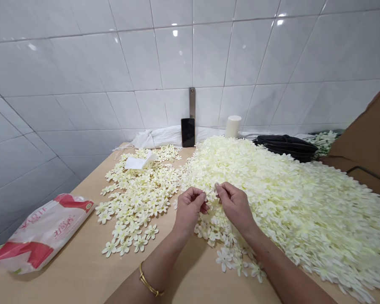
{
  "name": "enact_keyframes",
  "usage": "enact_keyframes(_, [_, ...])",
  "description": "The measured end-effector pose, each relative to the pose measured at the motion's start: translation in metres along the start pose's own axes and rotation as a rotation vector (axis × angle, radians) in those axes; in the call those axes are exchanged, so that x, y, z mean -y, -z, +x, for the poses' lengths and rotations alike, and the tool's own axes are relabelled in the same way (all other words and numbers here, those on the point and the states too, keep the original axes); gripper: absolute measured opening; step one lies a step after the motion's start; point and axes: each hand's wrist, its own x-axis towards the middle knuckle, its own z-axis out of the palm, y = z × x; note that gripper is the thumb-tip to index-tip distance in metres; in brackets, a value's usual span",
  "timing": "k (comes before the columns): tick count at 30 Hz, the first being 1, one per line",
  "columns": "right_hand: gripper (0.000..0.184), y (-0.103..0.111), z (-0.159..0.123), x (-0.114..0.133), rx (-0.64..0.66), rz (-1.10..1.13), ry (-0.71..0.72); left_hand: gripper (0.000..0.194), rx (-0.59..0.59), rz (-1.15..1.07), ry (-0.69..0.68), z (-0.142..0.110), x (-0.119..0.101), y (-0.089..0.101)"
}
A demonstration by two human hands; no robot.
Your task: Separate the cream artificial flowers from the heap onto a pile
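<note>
My left hand (190, 207) is closed in a pinch, thumb against bent fingers, above the near edge of the large pile of artificial flowers (281, 190). Opposite it, a short gap away, my right hand (233, 204) pinches with thumb and forefinger. A small pale artificial flower (211, 195) seems to be held between the two sets of fingertips; its outline blends into the pile behind. Left of my hands, single five-petalled flowers (136, 198) lie spread in a looser patch, cream-white with yellowish centres. Several more flowers (239, 262) lie below my right wrist.
A red-and-white plastic pack (44, 232) lies at the table's left edge. White paper (141, 161) rests on the looser flowers. Along the tiled wall stand a phone (188, 132) and a white cylinder (233, 126); a black bag (285, 145) and cardboard (364, 139) are at right.
</note>
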Motion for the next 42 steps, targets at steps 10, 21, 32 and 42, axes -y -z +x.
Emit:
enact_keyframes(10, [0.019,0.0017,0.0013,-0.0007,-0.199,-0.131,0.274,0.016,-0.007,0.02,-0.017,0.0016,0.0021,0.0003])
enact_keyframes(21, [0.024,-0.0006,0.0014,-0.003,0.273,0.338,-0.068,0.012,0.015,0.03,-0.064,0.0,0.0032,-0.0007])
enact_keyframes(32, [0.032,0.0004,0.0033,-0.0055,0.171,0.252,-0.103,0.022,0.03,0.022,-0.011,0.0,0.0022,-0.0008])
enact_keyframes(42, [0.039,-0.0038,0.0023,-0.0059,0.163,0.231,-0.06,0.018,0.045,0.064,-0.064,-0.0009,0.0046,-0.0018])
